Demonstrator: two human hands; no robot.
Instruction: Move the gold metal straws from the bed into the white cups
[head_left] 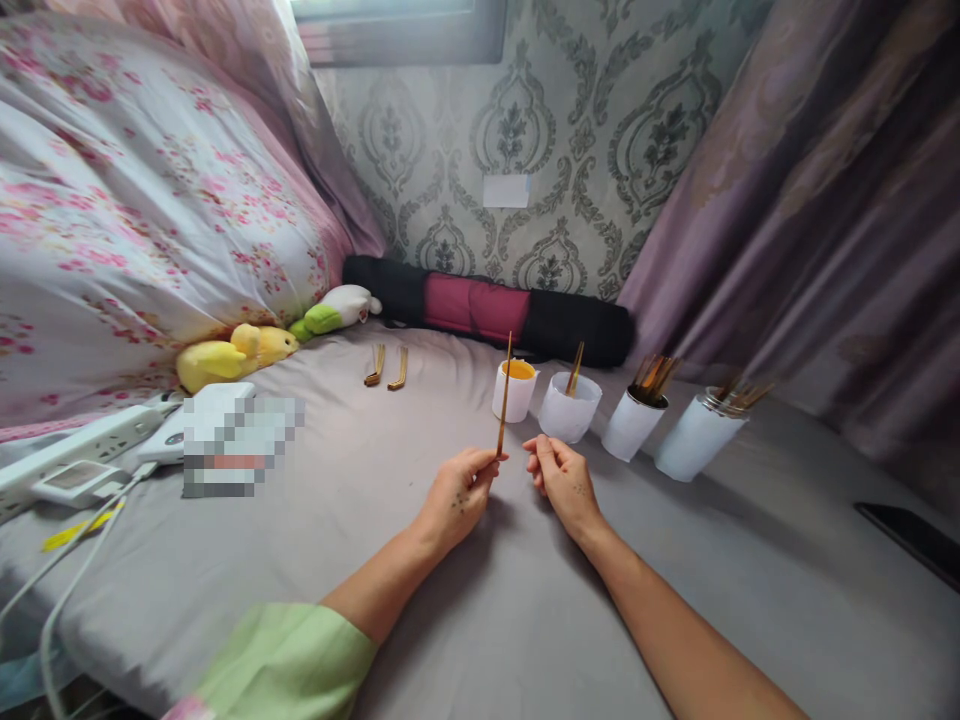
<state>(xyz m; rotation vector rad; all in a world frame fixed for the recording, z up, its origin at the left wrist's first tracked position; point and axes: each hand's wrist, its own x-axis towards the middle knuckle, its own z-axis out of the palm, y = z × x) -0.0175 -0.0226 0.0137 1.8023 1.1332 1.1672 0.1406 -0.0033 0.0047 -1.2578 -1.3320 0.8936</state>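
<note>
My left hand [459,492] is pinched on a thin golden stick [504,398], holding it upright above the grey sheet. Close beside it, my right hand [559,475] has its fingers curled in, and nothing shows in them. Just beyond the hands stand several white cups in a row: one with orange inside [514,390], one wider cup [569,407] with a single stick, and two taller ones [631,420] [696,434] with several sticks each. Two gold utensils [387,368] lie on the sheet further back left.
A floral quilt [135,220] is heaped on the left with yellow and green plush toys [232,352] below it. A power strip [82,445] and cables lie at the left edge. A black and red roll [495,308] sits against the wall. Curtains hang on the right, with a dark flat thing [911,535] below.
</note>
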